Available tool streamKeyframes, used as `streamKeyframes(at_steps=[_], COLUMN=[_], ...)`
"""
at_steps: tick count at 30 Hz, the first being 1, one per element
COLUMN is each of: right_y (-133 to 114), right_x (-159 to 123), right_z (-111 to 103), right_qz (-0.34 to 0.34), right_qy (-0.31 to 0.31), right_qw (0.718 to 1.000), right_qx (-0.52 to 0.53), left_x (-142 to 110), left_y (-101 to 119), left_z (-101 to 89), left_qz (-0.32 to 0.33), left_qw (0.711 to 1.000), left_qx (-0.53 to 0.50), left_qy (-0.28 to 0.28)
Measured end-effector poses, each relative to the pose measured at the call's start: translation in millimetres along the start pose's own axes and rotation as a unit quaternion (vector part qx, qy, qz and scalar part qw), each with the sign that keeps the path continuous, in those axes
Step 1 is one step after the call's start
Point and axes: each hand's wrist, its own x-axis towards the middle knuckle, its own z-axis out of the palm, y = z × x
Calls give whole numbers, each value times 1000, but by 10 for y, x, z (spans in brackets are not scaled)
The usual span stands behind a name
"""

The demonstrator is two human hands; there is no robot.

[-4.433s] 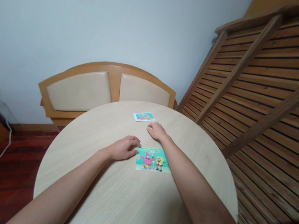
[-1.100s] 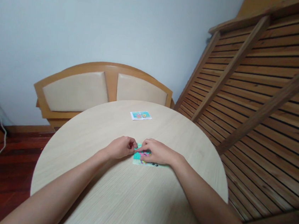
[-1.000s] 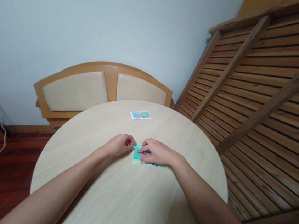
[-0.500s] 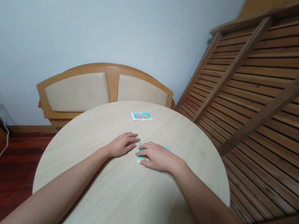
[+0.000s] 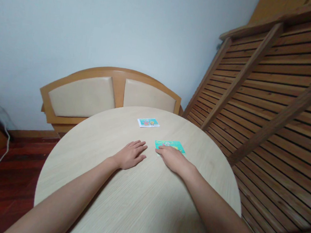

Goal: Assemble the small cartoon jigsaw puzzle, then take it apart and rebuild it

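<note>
My right hand (image 5: 173,158) lies flat with its fingers out over the lower left part of a jigsaw puzzle (image 5: 178,145), a turquoise cartoon picture lying flat on the table. The hand hides much of the picture. To the left, my left hand (image 5: 131,154) rests palm down on the tabletop, fingers spread, apart from the puzzle and holding nothing. Farther back lies a small white-edged picture card (image 5: 148,122) with a similar turquoise cartoon scene.
The round pale wooden table (image 5: 98,132) carries both pictures. Behind it, a headboard with cream panels (image 5: 82,96) stands against the wall. On the right leans a large slatted wooden frame (image 5: 257,101). A white cable (image 5: 7,141) hangs at the far left.
Earlier my right hand held a small turquoise piece near the card, then both hands worked at the puzzle's left edge. Since then the puzzle has slid away and rightward under my right hand; my left hand has opened.
</note>
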Motion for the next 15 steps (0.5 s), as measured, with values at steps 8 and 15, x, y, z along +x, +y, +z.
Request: streamKeyframes(at_steps=[8,15], right_y=[738,1069], right_x=[570,880], right_z=[192,284], right_qz=[85,143], right_qy=[74,97], right_qw=[993,984], right_qx=[19,36], left_x=[9,39], left_y=[8,9], left_z=[-8,-87], left_qz=[-19,-48], left_qw=[1000,999], left_qx=[-13,-4], left_qy=[-3,-2])
